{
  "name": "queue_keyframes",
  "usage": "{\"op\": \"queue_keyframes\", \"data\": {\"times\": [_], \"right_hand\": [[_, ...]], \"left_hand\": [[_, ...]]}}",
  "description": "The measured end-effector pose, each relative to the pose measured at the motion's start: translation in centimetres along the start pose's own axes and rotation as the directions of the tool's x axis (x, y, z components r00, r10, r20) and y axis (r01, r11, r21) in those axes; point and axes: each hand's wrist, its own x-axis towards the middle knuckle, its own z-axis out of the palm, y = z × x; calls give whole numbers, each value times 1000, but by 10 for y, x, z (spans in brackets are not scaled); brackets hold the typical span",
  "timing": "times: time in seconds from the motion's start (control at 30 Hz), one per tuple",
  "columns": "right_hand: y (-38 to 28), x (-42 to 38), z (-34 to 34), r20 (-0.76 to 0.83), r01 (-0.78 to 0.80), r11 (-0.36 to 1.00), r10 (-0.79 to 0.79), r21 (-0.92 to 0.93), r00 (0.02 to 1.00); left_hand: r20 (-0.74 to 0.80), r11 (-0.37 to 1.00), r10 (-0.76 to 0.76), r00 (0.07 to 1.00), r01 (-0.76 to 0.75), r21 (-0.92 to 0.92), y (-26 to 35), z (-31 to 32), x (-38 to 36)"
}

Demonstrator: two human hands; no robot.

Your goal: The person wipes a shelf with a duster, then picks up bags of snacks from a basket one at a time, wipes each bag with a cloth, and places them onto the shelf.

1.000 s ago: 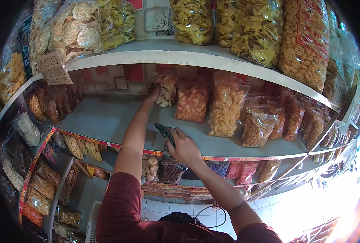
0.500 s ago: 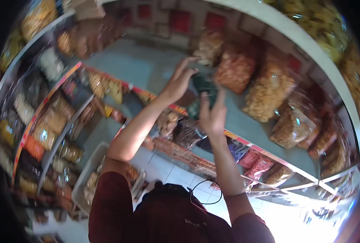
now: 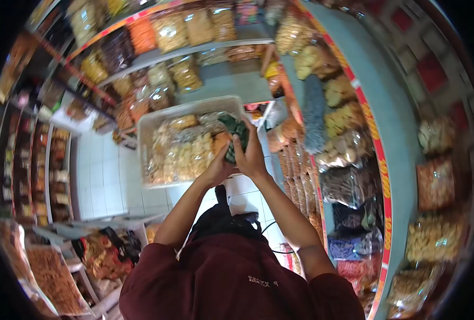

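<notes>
A bunched dark green cloth (image 3: 238, 129) is between my two hands, in front of my body. My right hand (image 3: 253, 153) grips it from the right, thumb laid across its front. On the lower left side, my left hand (image 3: 219, 166) has its fingers closed against the cloth. Both hands overlap the right end of a white plastic bin (image 3: 186, 109) in this view. Inside the bin lie packs of pale yellow snacks (image 3: 191, 154) in clear plastic.
To my right runs a blue-grey shelf (image 3: 383, 96) with bagged snacks (image 3: 434, 240) and a red price strip. A grey fluffy duster (image 3: 314, 114) hangs by the lower packs. Ahead, more shelves hold snack bags (image 3: 170, 32). White floor tiles (image 3: 101, 181) show at the left.
My hands have come down from the shelf with the green cloth and now hold it close together near the bin. The view has turned left, bringing the bin to the middle.
</notes>
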Motion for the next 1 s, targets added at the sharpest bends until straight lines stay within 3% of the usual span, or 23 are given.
{"op": "queue_keyframes", "data": {"times": [0.03, 0.07, 0.13, 0.23, 0.3, 0.33, 0.4, 0.43, 0.47, 0.5, 0.57, 0.63, 0.73, 0.83, 0.97, 1.0], "right_hand": [[7, -2, 23, 106, 6, 1000, -9, 29, 994], [19, -8, 45, 202, 32, 994, -11, -101, 979], [22, -13, 82, 388, -69, 988, 117, -135, 914], [44, -21, 130, 595, -145, 962, 258, -232, 761], [53, -24, 158, 692, -235, 948, 319, -217, 648], [62, -29, 172, 661, -203, 956, 293, -212, 691], [80, -29, 197, 678, -313, 923, 379, -225, 630], [87, -31, 210, 684, -371, 899, 423, -233, 594], [99, -38, 225, 588, -350, 916, 397, -198, 705], [99, -37, 236, 548, -384, 895, 444, -228, 708], [101, -27, 254, 456, -449, 848, 530, -282, 715], [126, -33, 274, 409, -506, 817, 577, -277, 707], [148, -37, 297, 363, -635, 742, 664, -215, 654], [182, -42, 326, 317, -764, 636, 751, -111, 579], [229, -45, 362, 307, -763, 625, 768, -166, 562], [215, -28, 368, 335, -770, 599, 788, -219, 517]], "left_hand": [[-45, 998, 64, 997, -63, 16, -6, -27, -4], [-89, 992, 126, 988, -123, 36, -13, -56, -6], [-194, 971, 234, 953, -217, 104, -20, -99, -19], [-309, 977, 174, 935, -204, -67, -12, -152, -43], [-359, 991, 133, 924, -121, 56, -11, -186, -53], [-358, 995, 86, 930, -60, 82, -10, -204, -56], [-377, 998, -11, 926, 36, 59, -6, -237, -61], [-409, 980, -45, 912, 118, 157, 1, -255, -62], [-441, 946, -76, 894, 204, 250, 9, -274, -62], [-473, 895, -100, 875, 286, 341, 15, -293, -60], [-574, 895, 90, 814, 187, 406, 6, -354, -45], [-681, 859, 317, 660, 106, 502, 10, -399, -31], [-658, 680, 605, 448, 139, 720, 14, -453, 2], [-468, 419, 802, 371, 209, 884, 23, -488, 32], [-441, 393, 794, 418, 201, 897, 40, -506, 62], [-430, 382, 792, 434, 197, 903, 38, -516, 69]]}}
